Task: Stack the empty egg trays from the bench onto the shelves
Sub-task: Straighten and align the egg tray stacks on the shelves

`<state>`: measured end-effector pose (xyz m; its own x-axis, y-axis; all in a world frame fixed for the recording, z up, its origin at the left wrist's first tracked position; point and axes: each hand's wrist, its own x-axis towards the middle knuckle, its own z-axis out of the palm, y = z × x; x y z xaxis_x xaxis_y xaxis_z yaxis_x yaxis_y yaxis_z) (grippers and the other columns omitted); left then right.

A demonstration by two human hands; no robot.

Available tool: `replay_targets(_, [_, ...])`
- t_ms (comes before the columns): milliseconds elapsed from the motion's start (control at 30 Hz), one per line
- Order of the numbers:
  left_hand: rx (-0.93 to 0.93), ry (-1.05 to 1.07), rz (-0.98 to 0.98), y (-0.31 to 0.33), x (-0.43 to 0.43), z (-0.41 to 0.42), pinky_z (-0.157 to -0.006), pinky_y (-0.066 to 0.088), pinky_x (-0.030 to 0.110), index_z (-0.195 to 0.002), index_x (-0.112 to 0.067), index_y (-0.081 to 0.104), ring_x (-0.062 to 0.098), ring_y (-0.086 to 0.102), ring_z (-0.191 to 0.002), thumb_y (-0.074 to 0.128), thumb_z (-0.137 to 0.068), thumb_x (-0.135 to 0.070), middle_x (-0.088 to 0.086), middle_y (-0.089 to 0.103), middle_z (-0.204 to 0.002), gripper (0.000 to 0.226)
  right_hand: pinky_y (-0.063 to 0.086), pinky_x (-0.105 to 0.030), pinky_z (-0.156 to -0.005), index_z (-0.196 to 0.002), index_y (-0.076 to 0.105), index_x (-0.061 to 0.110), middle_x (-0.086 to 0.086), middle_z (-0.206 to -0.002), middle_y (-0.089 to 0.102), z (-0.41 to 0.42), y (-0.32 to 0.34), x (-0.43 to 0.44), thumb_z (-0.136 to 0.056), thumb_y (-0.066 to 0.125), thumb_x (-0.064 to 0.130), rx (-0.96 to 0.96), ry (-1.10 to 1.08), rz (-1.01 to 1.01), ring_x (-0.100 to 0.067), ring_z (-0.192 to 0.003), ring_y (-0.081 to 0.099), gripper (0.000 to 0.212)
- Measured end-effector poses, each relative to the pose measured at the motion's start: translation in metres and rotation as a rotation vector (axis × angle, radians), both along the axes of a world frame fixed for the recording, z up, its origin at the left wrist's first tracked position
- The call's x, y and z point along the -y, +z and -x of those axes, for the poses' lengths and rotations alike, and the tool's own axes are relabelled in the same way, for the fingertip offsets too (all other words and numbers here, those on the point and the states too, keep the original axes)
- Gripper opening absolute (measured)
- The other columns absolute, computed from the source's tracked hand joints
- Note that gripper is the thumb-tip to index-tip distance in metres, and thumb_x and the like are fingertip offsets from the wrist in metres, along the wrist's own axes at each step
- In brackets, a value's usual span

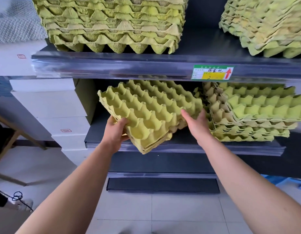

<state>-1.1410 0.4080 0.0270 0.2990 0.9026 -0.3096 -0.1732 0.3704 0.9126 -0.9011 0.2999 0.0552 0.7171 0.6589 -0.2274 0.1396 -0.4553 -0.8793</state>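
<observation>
On the lower shelf (99,141) we find bare deck at the left, between the dark side panel (83,97) and the tray stack (256,115) at the right. The tilted trays (146,112) fill most of that bay, close against the stack, and our right hand (197,122) lies in the narrow gap between them. The upper shelf rail (112,66) caps headroom. Above it, bare shelf shows between the left upper stack (112,27) and the right upper stack (264,26).

Left hand (116,130) curled in a grip, right hand (196,123) flat — both extended forward
</observation>
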Motion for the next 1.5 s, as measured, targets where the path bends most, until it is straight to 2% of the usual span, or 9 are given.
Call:
replay_targets(167, [-0.076,-0.064,-0.047,0.0,-0.006,0.021,-0.061,0.054,0.033,-0.116,-0.014,0.064,0.026,0.066,-0.084,0.063,-0.071,-0.021,0.009,0.07,-0.099,0.046,0.033,-0.053,-0.107,-0.149,0.022,0.025,0.0,-0.154,0.027,-0.024,0.002,-0.004,-0.062,0.073,0.07,-0.102,0.041,0.06,-0.025,-0.137,0.033,0.11])
replay_targets(267, [-0.114,-0.053,-0.055,-0.004,-0.009,0.032,-0.06,0.052,0.031,-0.108,-0.008,0.068,0.026,0.062,-0.077,0.065,-0.074,-0.022,0.011,0.067,-0.088,0.036,0.045,-0.042,-0.092,-0.117,0.055,0.014,-0.002,-0.125,0.054,-0.025,-0.004,-0.002,-0.07,0.08,0.046,-0.136,0.099,0.14,-0.02,-0.106,0.051,0.062])
replay_targets(467, [-0.107,-0.074,-0.074,-0.003,-0.018,0.032,-0.087,0.054,0.048,-0.12,-0.018,0.064,0.029,0.069,-0.1,0.054,-0.092,-0.056,0.007,0.072,-0.111,0.049,0.039,-0.036,-0.085,-0.102,0.056,0.007,-0.005,-0.108,0.055,-0.009,-0.016,-0.008,-0.081,0.075,0.024,-0.233,-0.018,0.034,-0.022,-0.1,0.05,0.034])
replay_targets(600, [-0.16,-0.308,-0.066,0.0,-0.033,0.039,-0.09,0.053,0.055,-0.131,-0.046,0.051,0.028,0.064,-0.113,0.072,-0.076,-0.041,-0.002,0.066,-0.124,0.058,0.039,-0.034,-0.081,-0.098,0.053,0.006,-0.003,-0.092,0.055,-0.004,-0.019,-0.016,-0.08,0.075,0.024,-0.234,-0.112,-0.009,-0.023,-0.094,0.052,0.033])
replay_targets(733, [-0.141,-0.143,-0.038,-0.002,-0.048,0.037,-0.084,0.054,0.045,-0.143,-0.011,0.041,0.026,0.07,-0.097,0.08,-0.066,-0.02,0.007,0.071,-0.111,0.086,0.039,-0.03,-0.072,-0.084,0.054,0.008,-0.003,-0.082,0.056,0.003,-0.02,-0.028,-0.079,0.074,0.022,-0.224,-0.17,-0.065,-0.018,-0.077,0.052,0.025])
replay_targets(900, [-0.265,-0.04,-0.205,-0.004,-0.061,0.032,-0.076,0.055,0.035,-0.103,-0.009,0.069,0.022,0.068,-0.084,0.06,-0.094,-0.015,0.004,0.073,-0.089,0.015,0.043,-0.026,-0.07,-0.102,0.062,0.005,-0.005,-0.098,0.065,0.013,-0.026,-0.049,-0.08,0.073,0.026,-0.151,-0.212,-0.129,-0.02,-0.085,0.06,0.033])
replay_targets(1200, [-0.495,-0.001,-0.294,-0.037,-0.1,0.03,-0.063,0.045,0.026,-0.095,-0.011,0.066,0.014,0.056,-0.071,0.046,-0.101,-0.022,-0.003,0.064,-0.079,0.023,0.045,-0.03,-0.081,-0.124,0.053,0.008,-0.006,-0.122,0.06,0.029,-0.052,-0.068,-0.084,0.062,0.051,-0.052,-0.128,-0.052,-0.023,-0.106,0.058,0.059])
replay_targets(1300, [-0.532,-0.076,-0.252,-0.055,-0.108,0.031,-0.072,0.047,0.031,-0.103,-0.012,0.065,0.018,0.059,-0.081,0.041,-0.101,-0.025,0.003,0.068,-0.091,0.028,0.034,-0.038,-0.105,-0.15,0.025,0.016,-0.004,-0.153,0.031,0.028,-0.055,-0.065,-0.088,0.057,0.053,-0.038,-0.01,0.078,-0.026,-0.136,0.036,0.079])
replay_targets(1500, [-0.699,-0.152,-0.187,-0.076,-0.114,0.029,-0.091,0.051,0.04,-0.118,-0.017,0.057,0.03,0.062,-0.1,0.04,-0.099,-0.03,0.008,0.067,-0.11,0.029,0.025,-0.038,-0.112,-0.153,-0.003,0.026,-0.001,-0.16,0.013,0.031,-0.061,-0.065,-0.088,0.057,0.053,0.001,0.179,0.25,-0.024,-0.143,0.023,0.093])
